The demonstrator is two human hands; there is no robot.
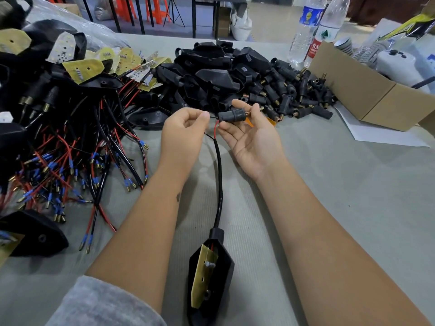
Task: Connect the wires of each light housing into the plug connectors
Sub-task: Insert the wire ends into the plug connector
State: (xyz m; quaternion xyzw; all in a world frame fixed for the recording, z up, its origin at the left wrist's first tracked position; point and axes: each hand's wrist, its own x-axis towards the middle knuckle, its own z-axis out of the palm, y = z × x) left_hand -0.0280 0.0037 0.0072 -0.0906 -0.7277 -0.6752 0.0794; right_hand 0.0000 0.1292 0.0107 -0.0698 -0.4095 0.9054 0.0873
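Two bare forearms reach up from six o'clock over a counter (329,184) covered in grey ribbed cloth. At nine o'clock sprawls a tangle of wired housings (58,137) — red and black leads tipped with blue sleeves and brass pins, yellow circuit boards showing. At twelve o'clock lies a heap of empty black shells (211,74), matte moulded plastic, running at one o'clock into a pile of plug connectors (301,90), stubby black cylinders with brass spring ends. A cardboard box (367,95) sits at two o'clock, with two clear plastic bottles (313,27) behind it.

Between the forearms at six o'clock rests one light housing (211,274), a black angular shell holding a yellow board, its glossy black cable (220,175) rising to the centre. There the right hand (254,135), palm up, holds a plug connector (231,114) between thumb and fingertips, and the left hand (183,132) — fingers curled — pinches the thin black wire (213,117) at the plug's end. The red wire (215,128) hangs just below.
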